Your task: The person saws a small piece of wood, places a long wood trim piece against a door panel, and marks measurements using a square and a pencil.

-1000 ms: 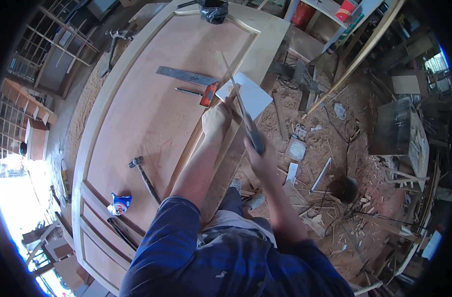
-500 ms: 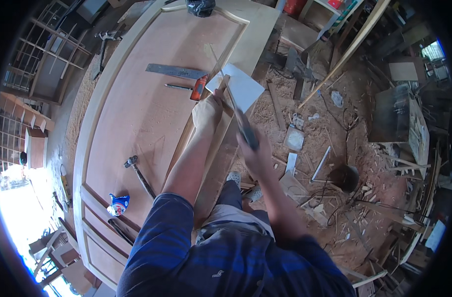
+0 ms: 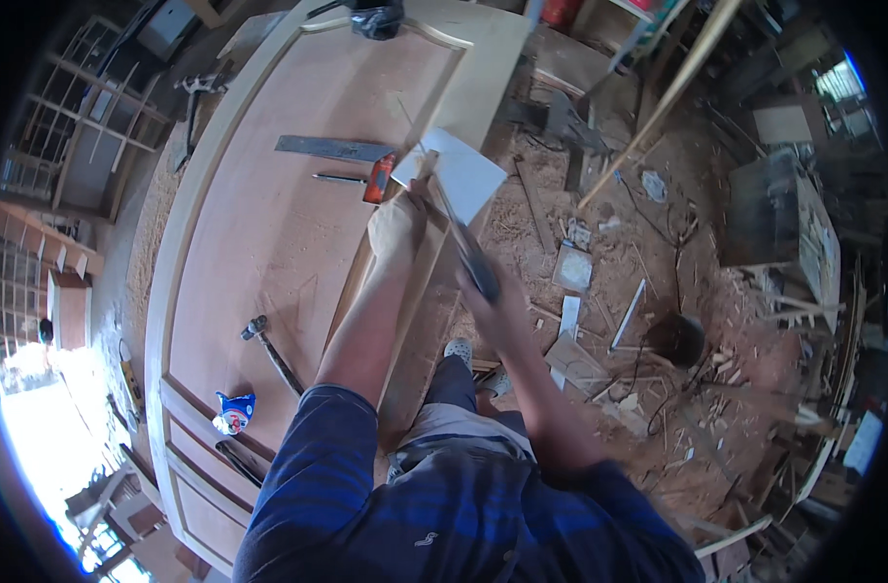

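Littered floor spreads right of your wooden panel. From the head view, your right hand has its fingers wrapped around the saw; your left hand's fingers are closed on a wood strip over the white board. Just left lie the square and pencil; nearer, the hammer. You have a blue packet near left, a black bag far, contents unclear.

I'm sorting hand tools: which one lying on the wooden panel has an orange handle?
The square near the left hand; the hammer and the slim pencil-like tool show no orange.
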Available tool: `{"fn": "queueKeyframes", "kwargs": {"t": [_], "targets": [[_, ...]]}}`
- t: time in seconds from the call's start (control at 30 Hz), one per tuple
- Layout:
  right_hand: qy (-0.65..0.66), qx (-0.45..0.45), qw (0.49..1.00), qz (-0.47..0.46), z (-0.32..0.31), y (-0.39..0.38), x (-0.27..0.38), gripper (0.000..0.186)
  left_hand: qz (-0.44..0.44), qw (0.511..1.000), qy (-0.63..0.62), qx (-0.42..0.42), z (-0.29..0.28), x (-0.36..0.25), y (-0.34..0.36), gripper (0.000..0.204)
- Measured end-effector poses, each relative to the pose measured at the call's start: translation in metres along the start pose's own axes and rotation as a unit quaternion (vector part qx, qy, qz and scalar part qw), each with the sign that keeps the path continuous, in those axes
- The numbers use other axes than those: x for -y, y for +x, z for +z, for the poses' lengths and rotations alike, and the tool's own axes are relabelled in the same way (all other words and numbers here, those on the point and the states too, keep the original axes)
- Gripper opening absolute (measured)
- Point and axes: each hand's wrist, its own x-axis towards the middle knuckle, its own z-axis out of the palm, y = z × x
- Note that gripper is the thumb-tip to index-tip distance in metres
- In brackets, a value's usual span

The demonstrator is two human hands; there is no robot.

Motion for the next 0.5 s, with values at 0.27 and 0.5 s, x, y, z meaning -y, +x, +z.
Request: {"fn": "queueKeyframes", "kwargs": {"t": [0.27,0.5], "targets": [[0.063,0.012,0.998,0.028,-0.014,-0.03,0.006,0.037,0.03,0.999,-0.001,-0.04,0.0,0.003,-0.004,0.071],[0.066,0.014,0.997,0.026,0.006,0.014,0.012,0.039,0.0,1.0,-0.004,-0.02,0.0,0.001,-0.005,0.071]]}}
